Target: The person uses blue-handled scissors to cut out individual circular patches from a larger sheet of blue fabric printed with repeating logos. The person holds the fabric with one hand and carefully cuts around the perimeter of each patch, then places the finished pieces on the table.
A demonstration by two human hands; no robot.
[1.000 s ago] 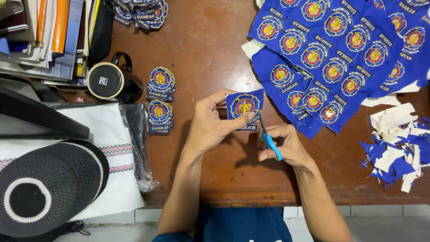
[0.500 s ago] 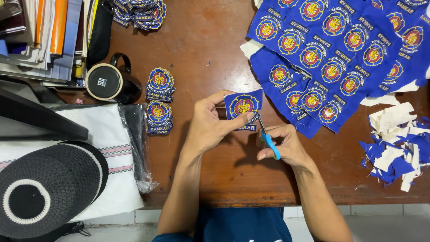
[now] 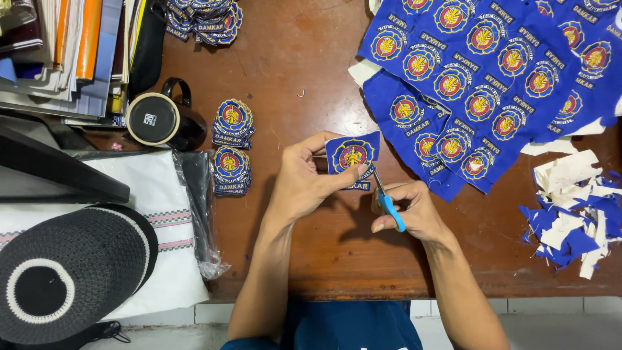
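Note:
My left hand (image 3: 304, 185) pinches a blue square of cloth with a round embroidered badge (image 3: 352, 154), held just above the brown wooden table (image 3: 291, 58). My right hand (image 3: 414, 210) grips small scissors with a light-blue handle (image 3: 389, 209); the blades meet the lower right edge of the badge. A large blue cloth sheet (image 3: 492, 71) covered with several uncut badges lies at the upper right, close behind the held piece.
Two stacks of cut badges (image 3: 232, 146) lie left of my hands, another pile (image 3: 207, 19) at the top. A black mug (image 3: 159, 120), stacked books (image 3: 58, 52), a black knit cap (image 3: 61, 279) on white cloth, and blue-white offcuts (image 3: 576, 214) surround the work.
Hardly anything differs; my hands, the badge and the scissors stay in the same spot, with only a slight shift of the scissors at the badge's edge.

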